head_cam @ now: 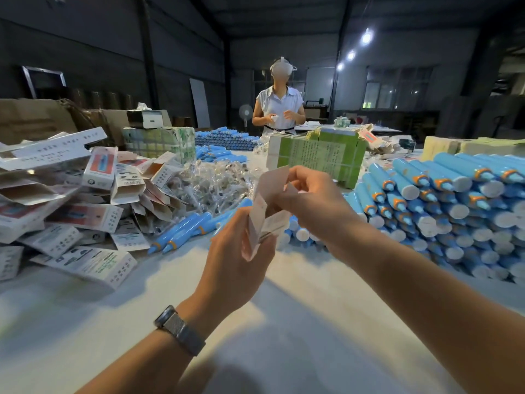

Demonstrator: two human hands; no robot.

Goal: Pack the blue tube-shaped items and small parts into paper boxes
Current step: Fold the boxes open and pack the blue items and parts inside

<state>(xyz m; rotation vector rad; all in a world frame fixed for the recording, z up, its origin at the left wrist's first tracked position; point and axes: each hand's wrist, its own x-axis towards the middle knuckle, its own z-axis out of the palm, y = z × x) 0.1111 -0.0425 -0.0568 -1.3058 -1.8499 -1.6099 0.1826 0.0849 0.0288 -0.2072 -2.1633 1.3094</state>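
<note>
Dim hall; ceiling lamps glare at one o'clock. Soft shadows cross the table. Edges bend, slightly blurred.

A dim, warehouse-like hall with dark walls and a dark pitched ceiling on steel columns. Three bright lamps glare at upper right. Paned windows line the far wall, faintly lit. A pedestal fan stands at the back. A pale counter fills the foreground.
</note>
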